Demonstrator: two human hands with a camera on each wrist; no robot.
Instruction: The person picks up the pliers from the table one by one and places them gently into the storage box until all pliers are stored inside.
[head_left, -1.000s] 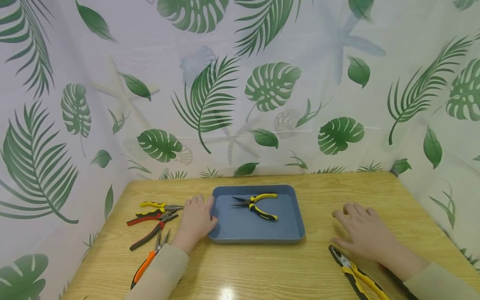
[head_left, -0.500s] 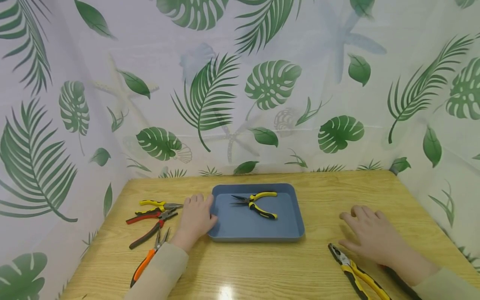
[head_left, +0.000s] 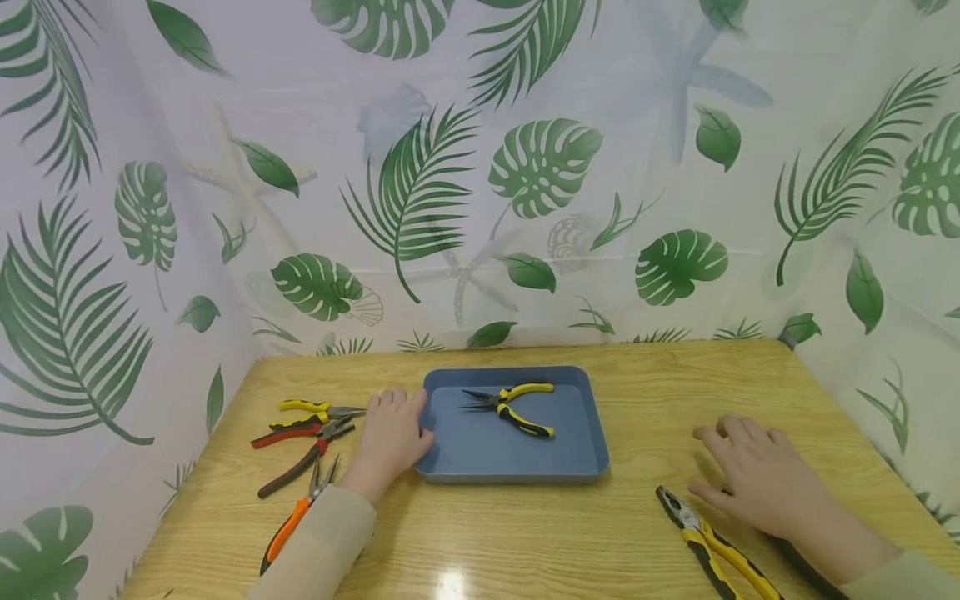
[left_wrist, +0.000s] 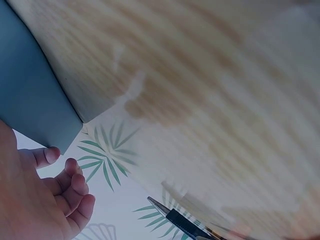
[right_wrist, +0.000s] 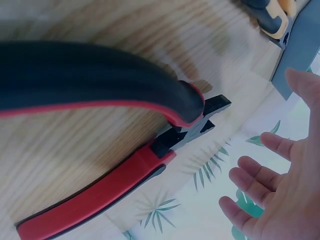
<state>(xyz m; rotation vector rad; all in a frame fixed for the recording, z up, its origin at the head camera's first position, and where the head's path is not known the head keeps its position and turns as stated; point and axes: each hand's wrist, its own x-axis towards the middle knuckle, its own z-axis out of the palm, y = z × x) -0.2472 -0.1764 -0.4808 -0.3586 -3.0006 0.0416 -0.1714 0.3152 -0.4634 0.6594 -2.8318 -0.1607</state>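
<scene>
My left hand (head_left: 390,432) rests against the left rim of a blue tray (head_left: 465,454), fingers relaxed; in the left wrist view one fingertip meets the tray's outer wall. Inside the tray lie spread yellow-and-black needle-nose pliers (head_left: 504,402). My right hand (head_left: 772,483) hovers over the right side of the table with loosely bent fingers and nothing in them. Below it are red-and-black pliers (right_wrist: 95,195), lying spread; the head view shows only a dark handle (head_left: 806,571) under the wrist. Yellow-and-black combination pliers (head_left: 697,533) lie just left of that hand.
Left of the tray lie yellow-handled long-nose pliers (head_left: 322,411), red-and-black pliers (head_left: 321,450) and orange-handled needle-nose pliers (head_left: 288,533), partly behind the left sleeve. A leaf-patterned cloth (head_left: 450,208) stands behind the wooden table (head_left: 525,542).
My right hand has drifted right and slightly toward me, away from the tray. The left hand, the tray and the pliers have stayed in place.
</scene>
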